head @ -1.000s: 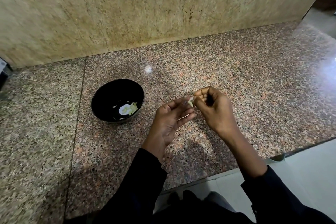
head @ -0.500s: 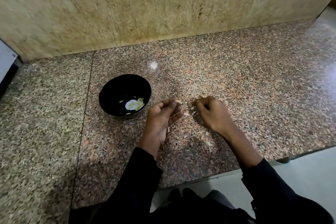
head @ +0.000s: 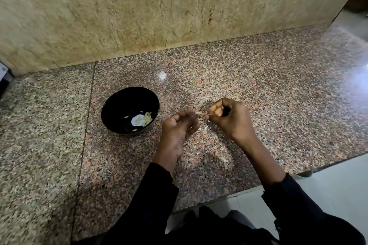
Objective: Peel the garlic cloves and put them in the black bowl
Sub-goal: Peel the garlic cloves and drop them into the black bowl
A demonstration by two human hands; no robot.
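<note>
Small pale garlic clove (head: 198, 113) — pinched at left hand's (head: 177, 129) fingertips.

Kitchen setting: speckled granite countertop (head: 239, 69) meeting a beige stone backsplash (head: 99, 16), with a black bowl (head: 111, 109) of peeled garlic.

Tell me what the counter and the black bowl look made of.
Counter: polished granite, judging by its speckled pink-grey grain and glossy light reflections. Black bowl: smooth and glossy, likely plastic or glazed ceramic; the picture cannot settle which.
</note>
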